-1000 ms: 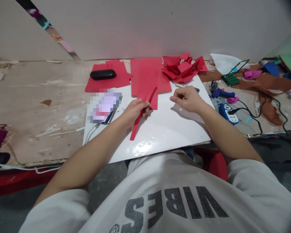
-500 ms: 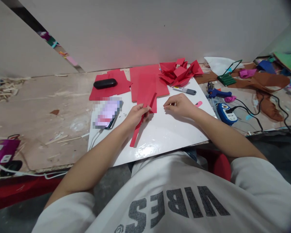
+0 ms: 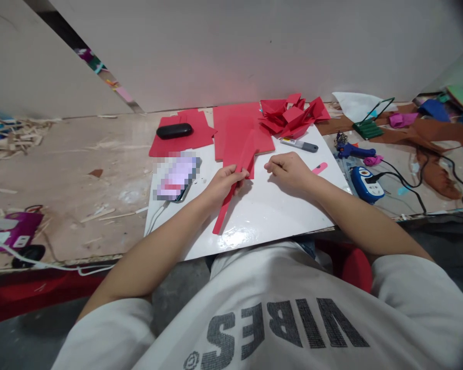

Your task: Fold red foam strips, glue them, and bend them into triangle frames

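Head view: a white board (image 3: 285, 213) is lying mid-frame, red sheets (image 3: 265, 144) overlapping its top; right of centre, the right hand (image 3: 291, 170) is resting curled, whether gripping anything I cannot tell; at centre, the left hand (image 3: 227, 184) is pinching a red strip (image 3: 223, 215). Handling this strip seems the step; the next move is probably calling for a steady pinch.
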Action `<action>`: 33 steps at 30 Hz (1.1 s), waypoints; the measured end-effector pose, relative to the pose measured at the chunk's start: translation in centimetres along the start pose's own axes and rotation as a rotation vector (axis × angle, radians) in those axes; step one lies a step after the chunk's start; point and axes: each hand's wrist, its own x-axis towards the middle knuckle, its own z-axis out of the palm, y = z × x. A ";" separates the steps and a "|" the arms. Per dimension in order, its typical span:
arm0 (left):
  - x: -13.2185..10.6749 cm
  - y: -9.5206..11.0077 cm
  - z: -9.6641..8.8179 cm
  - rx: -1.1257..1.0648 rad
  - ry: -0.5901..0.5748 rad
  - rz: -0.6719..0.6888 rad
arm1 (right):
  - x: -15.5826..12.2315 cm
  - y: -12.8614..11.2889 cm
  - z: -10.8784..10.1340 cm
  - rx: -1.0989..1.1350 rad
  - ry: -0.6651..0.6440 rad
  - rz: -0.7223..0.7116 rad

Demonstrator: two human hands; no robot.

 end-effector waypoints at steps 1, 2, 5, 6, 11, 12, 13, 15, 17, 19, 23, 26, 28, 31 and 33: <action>0.0 -0.1 0.0 -0.014 -0.007 0.000 | 0.0 -0.1 -0.1 -0.025 -0.007 0.002; 0.0 -0.1 0.0 -0.033 -0.014 0.003 | 0.0 -0.1 -0.2 -0.051 -0.014 0.005; 0.0 -0.2 0.1 -0.081 -0.023 0.029 | 0.0 -0.2 -0.3 -0.095 -0.009 -0.001; 0.0 -0.1 0.1 -0.084 -0.019 0.033 | -0.1 -0.2 -0.2 -0.089 0.013 -0.016; -0.3 0.2 0.4 -0.089 0.008 0.000 | -0.4 -0.6 0.4 0.015 0.098 -0.129; -0.4 0.2 0.5 -0.086 0.010 0.000 | -0.5 -0.8 0.6 0.035 0.078 -0.115; -0.5 0.3 0.5 -0.079 0.007 0.001 | -0.5 -1.0 0.8 0.060 0.046 -0.082; -0.8 0.4 0.7 -0.060 -0.007 0.001 | -0.7 -1.4 1.3 0.157 -0.026 0.004; -1.2 0.4 0.9 -0.032 -0.037 -0.007 | -0.7 -1.9 1.9 0.324 -0.050 0.087; -1.5 0.3 1.1 0.005 -0.078 -0.016 | -0.7 -2.3 2.4 0.513 -0.043 0.150; -1.9 -0.2 1.4 0.102 -0.121 0.019 | -0.7 -3.4 2.9 0.767 -0.124 0.215; -1.8 -0.6 1.4 0.250 -0.096 0.179 | -1.2 -4.2 3.3 0.869 -0.138 0.253; -1.8 -0.7 1.2 0.360 -0.079 0.308 | -1.5 -4.6 3.5 0.914 -0.093 0.295; -1.6 -0.7 0.9 0.439 -0.104 0.362 | -1.8 -5.0 3.5 0.936 -0.063 0.338; -1.6 -0.6 0.8 0.443 -0.131 0.339 | -1.7 -5.1 3.2 0.926 -0.094 0.340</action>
